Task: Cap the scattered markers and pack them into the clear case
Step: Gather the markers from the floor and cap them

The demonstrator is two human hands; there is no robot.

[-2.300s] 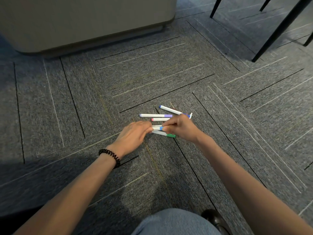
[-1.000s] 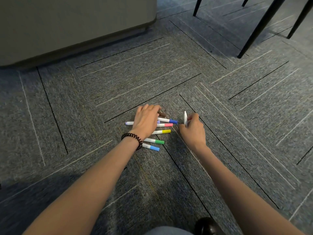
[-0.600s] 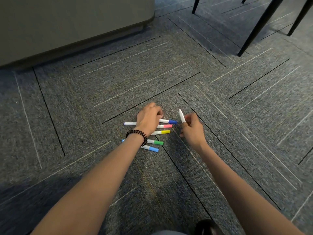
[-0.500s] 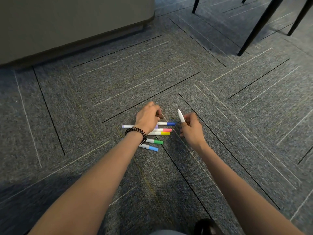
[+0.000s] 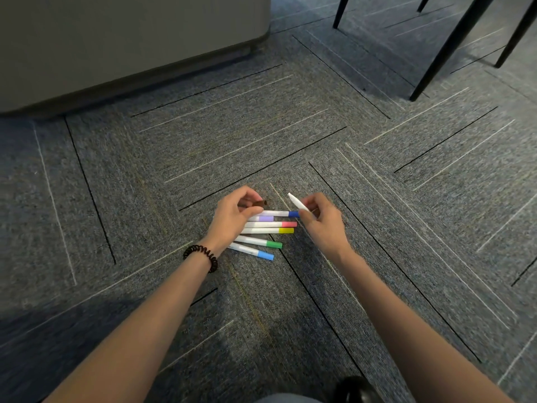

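Observation:
Several capped white markers lie side by side on the carpet: dark blue cap (image 5: 293,213), purple cap (image 5: 266,218), pink cap (image 5: 288,224), yellow cap (image 5: 285,230), green cap (image 5: 273,244) and light blue cap (image 5: 266,255). My left hand (image 5: 234,216) hovers over their left ends and pinches a brown cap (image 5: 260,203) between thumb and fingers. My right hand (image 5: 321,221) holds a white marker body (image 5: 297,202), its free end pointing up and left toward the brown cap. A short gap separates cap and marker. No clear case is in view.
Grey carpet tiles (image 5: 261,135) cover the floor. A grey cabinet base (image 5: 130,39) stands at the upper left. Black furniture legs (image 5: 444,48) stand at the upper right. A black coil band (image 5: 203,255) is on my left wrist. My shoe (image 5: 354,388) shows at the bottom.
My left hand has lifted off the marker row with a brown cap pinched in it. My right hand has tilted the white marker toward that cap.

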